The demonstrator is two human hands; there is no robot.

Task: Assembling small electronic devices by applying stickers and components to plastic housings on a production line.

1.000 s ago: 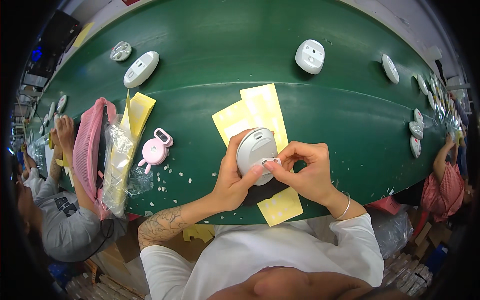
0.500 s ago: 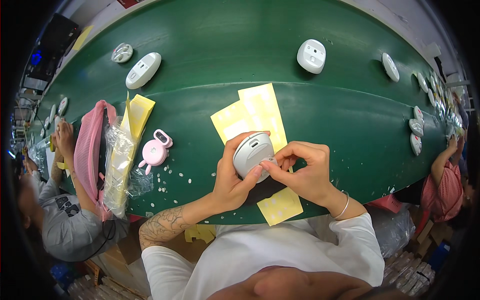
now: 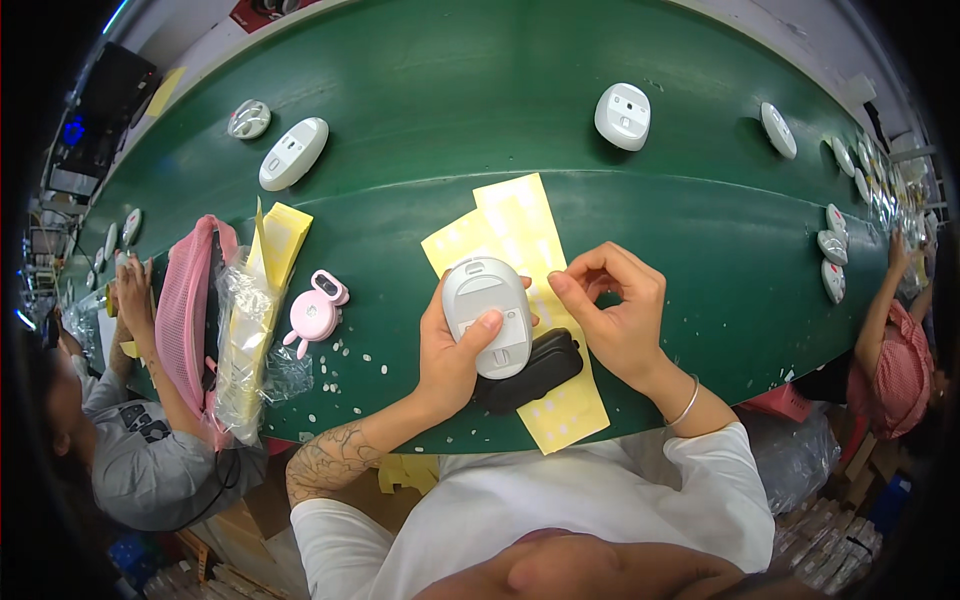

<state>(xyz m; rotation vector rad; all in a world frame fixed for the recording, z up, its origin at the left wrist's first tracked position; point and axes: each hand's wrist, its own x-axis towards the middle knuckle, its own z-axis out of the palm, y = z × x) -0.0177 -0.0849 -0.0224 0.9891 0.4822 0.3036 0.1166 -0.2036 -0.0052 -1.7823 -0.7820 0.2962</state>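
Observation:
A white computer mouse rests underside up in my left hand, whose thumb presses across its base. Just right of it is my right hand, raised over the edge of a yellow sticker sheet. Its thumb and index finger are drawn together in a pinch; anything between them is too small to make out. Below the mouse lies a black elongated case, on top of the yellow sheets and partly covered by my left hand and the mouse.
More white mice lie on the green table, including one mouse at the far side. To the left are a pink rabbit-shaped gadget, yellow sheets in plastic, a pink mesh bag and white scraps. People sit at both sides.
My right hand has come off the mouse and moved slightly right and up. The mouse is now turned flatter, its base facing up, with my left thumb across it. The black case is more exposed.

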